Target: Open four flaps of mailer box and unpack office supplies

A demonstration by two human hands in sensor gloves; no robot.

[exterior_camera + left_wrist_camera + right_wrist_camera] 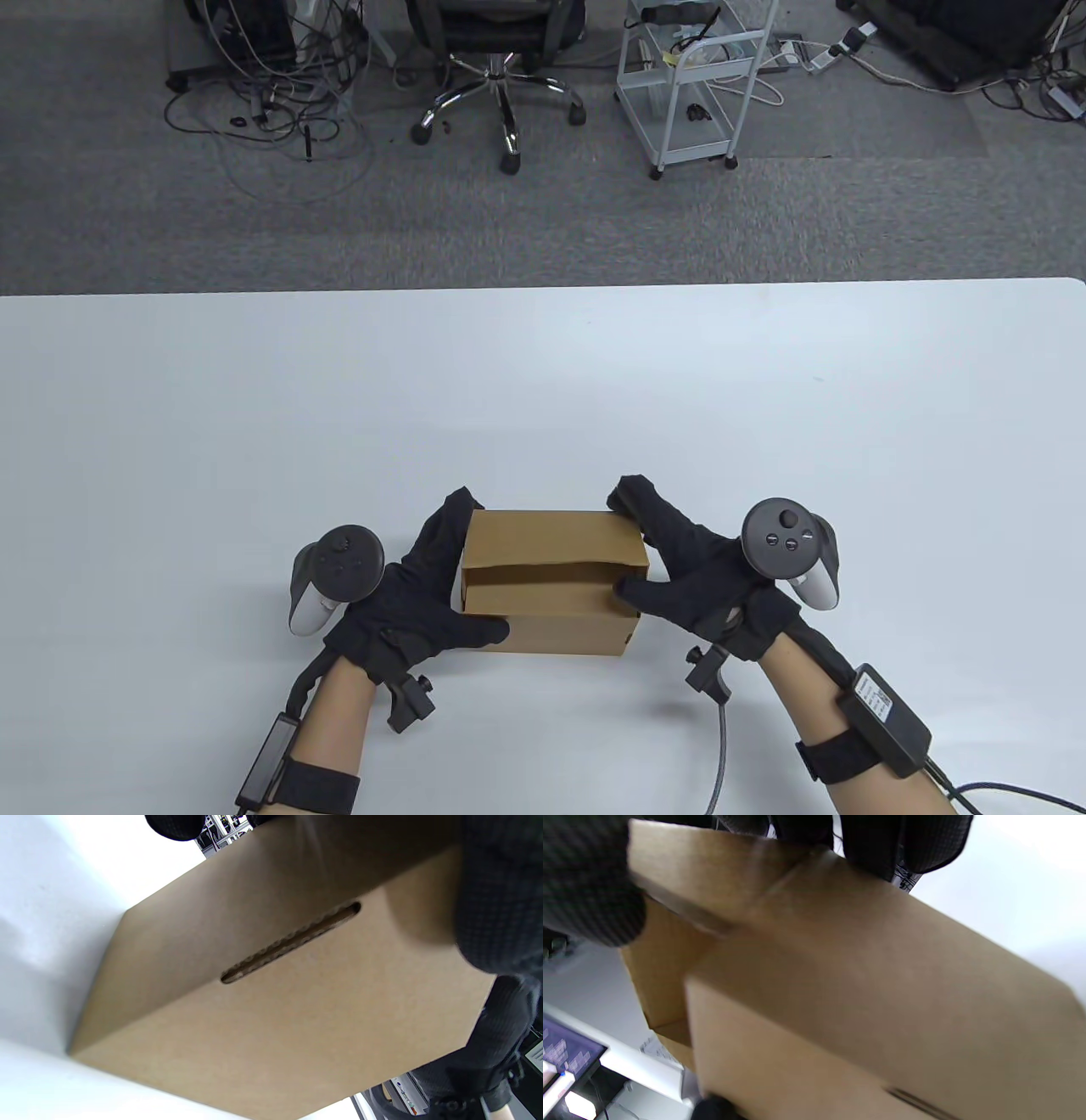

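A brown cardboard mailer box (551, 560) lies on the white table (543, 382) near its front edge. My left hand (458, 567) grips its left end, fingers reaching round the far left corner and thumb (500, 899) on the near face. In the left wrist view the box (271, 1005) shows a narrow slot (290, 942). My right hand (649, 550) grips the right end, fingers (903, 844) over the far right corner and thumb (585, 887) at the lid's front edge. That edge stands slightly lifted from the box (874, 984). The contents are hidden.
The bare white table spreads wide beyond and beside the box. Past its far edge, on the grey carpet, stand an office chair (501, 68), a white wire cart (687, 85) and tangled cables (263, 93). A screen (564, 1052) shows in the right wrist view.
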